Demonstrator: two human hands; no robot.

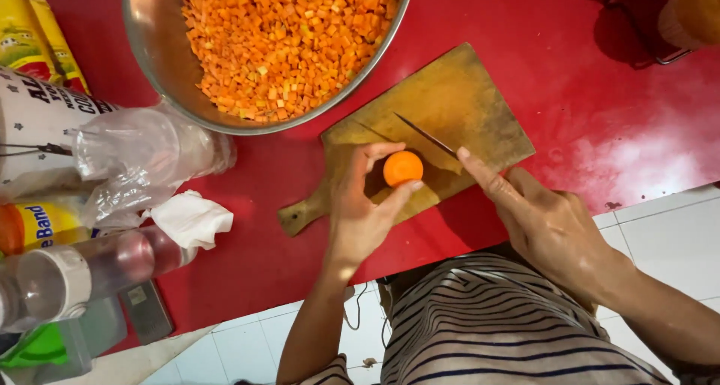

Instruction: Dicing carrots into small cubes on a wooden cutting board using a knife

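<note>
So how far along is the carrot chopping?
Much looks done: the metal bowl holds a big heap of diced carrot. In hand now: the left hand steadies a carrot piece on the wooden board, while the right hand holds the knife against it. That piece is left uncut; no other whole carrots show.

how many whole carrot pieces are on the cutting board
1: a carrot piece held in the left hand on the board, beside the knife in the right hand. None seems hidden.
</note>
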